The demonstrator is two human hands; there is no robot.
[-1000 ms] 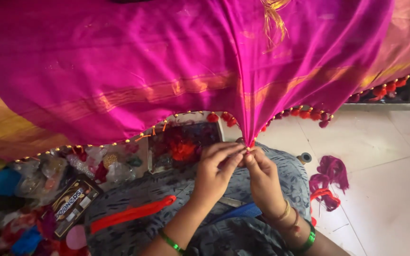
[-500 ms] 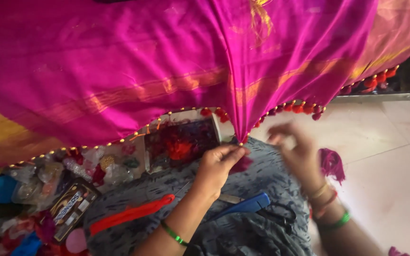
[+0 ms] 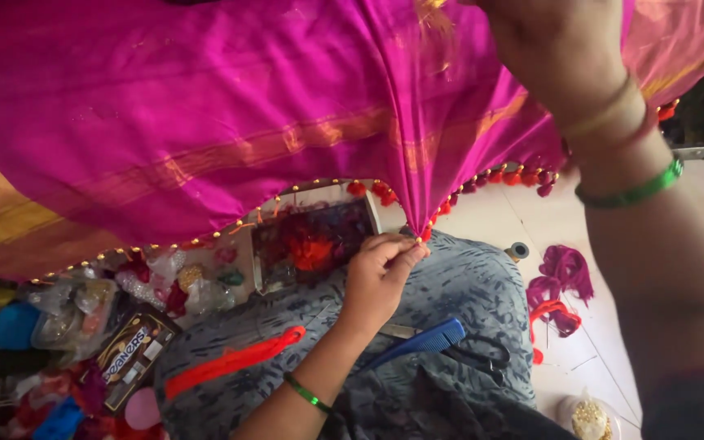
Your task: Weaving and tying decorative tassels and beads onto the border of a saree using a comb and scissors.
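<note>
The left hand (image 3: 376, 273) fingers pinch the pink cloth's (image 3: 205, 122) beaded edge taut over the lap, while the right hand (image 3: 564, 41) is raised near, its fingers out of view.

Floor (image 3: 531, 236): pale tiles, bare at the right.
On the tiles, right: magenta and red thread bundles (image 3: 562, 285), a small dark spool (image 3: 518, 250), a bag of beads (image 3: 588, 417).
On the floor, left: clear packets of beads (image 3: 107, 297), an open tray of red thread (image 3: 311, 244).
</note>
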